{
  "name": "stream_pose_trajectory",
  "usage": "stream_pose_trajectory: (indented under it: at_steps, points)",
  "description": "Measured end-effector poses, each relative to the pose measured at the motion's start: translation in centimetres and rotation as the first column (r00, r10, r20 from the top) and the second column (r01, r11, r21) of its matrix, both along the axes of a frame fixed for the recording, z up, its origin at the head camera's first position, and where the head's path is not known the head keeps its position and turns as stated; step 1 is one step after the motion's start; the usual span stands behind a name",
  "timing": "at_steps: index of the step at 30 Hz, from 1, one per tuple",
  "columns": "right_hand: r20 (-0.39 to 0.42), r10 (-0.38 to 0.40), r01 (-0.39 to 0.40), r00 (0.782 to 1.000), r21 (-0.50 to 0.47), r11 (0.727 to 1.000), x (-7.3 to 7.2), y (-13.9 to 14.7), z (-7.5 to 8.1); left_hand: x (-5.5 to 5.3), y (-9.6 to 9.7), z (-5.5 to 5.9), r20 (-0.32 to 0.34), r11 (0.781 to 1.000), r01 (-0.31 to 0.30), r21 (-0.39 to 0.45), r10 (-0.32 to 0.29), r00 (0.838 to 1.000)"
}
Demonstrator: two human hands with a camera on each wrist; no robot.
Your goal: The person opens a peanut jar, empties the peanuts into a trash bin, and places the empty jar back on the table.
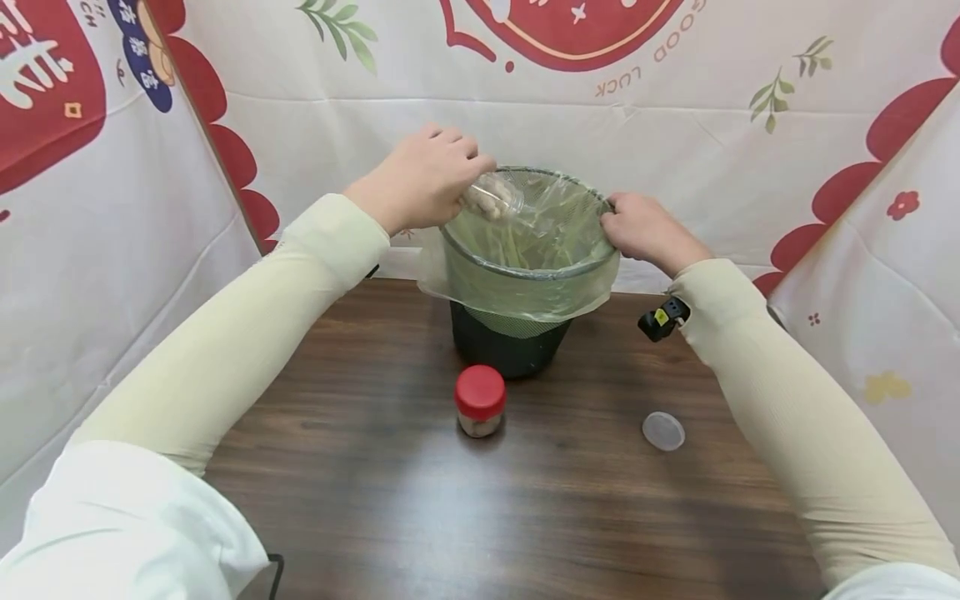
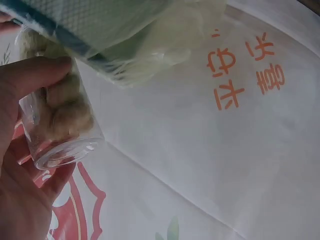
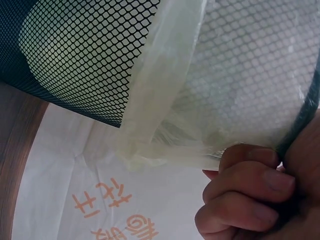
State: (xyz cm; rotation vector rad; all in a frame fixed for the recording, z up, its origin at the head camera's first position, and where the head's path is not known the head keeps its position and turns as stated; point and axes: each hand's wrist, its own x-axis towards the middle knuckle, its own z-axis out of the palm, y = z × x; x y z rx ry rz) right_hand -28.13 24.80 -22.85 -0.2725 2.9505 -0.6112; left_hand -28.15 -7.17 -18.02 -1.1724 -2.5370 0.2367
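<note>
My left hand [image 1: 435, 177] grips a clear plastic jar [image 2: 60, 110] with pale brownish lumps inside. In the head view the jar is tilted, its mouth over the rim of a dark mesh trash bin [image 1: 510, 342]. A thin translucent bag [image 1: 517, 293] lines the bin and folds down over its rim. At the bin's right side my right hand [image 1: 647, 229] holds the rim and the bag, its fingers [image 3: 250, 185] curled there in the right wrist view. What the lumps are, I cannot tell.
A small jar with a red lid [image 1: 480, 396] stands on the wooden table [image 1: 360, 500] in front of the bin. To the right lies a round translucent lid [image 1: 663, 431]. Printed white cloth [image 1: 675, 125] hangs behind and on both sides.
</note>
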Motion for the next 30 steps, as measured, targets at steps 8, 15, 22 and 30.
stream_pose_trajectory:
  at_steps: [8,15,22,30]
  points:
    - [0.017,0.0,0.0,1.0,-0.016,1.0,-0.1,-0.1,0.0,-0.1,0.0,0.6,0.099,0.997,-0.041,0.065,0.034,0.995]
    - [0.019,0.002,-0.002,1.0,-0.017,1.0,-0.1,-0.1,0.0,0.1,-0.4,0.9,-0.032,1.0,0.002,0.007,-0.002,0.999]
    - [0.023,-0.002,0.002,1.0,-0.013,1.0,0.0,-0.2,-0.2,-0.1,-0.5,0.8,-0.01,0.999,0.017,0.029,-0.017,1.0]
    - [0.029,-0.007,0.008,1.0,-0.025,1.0,-0.2,0.0,-0.1,0.1,-1.1,1.4,-0.013,0.993,0.041,0.112,-0.04,0.999]
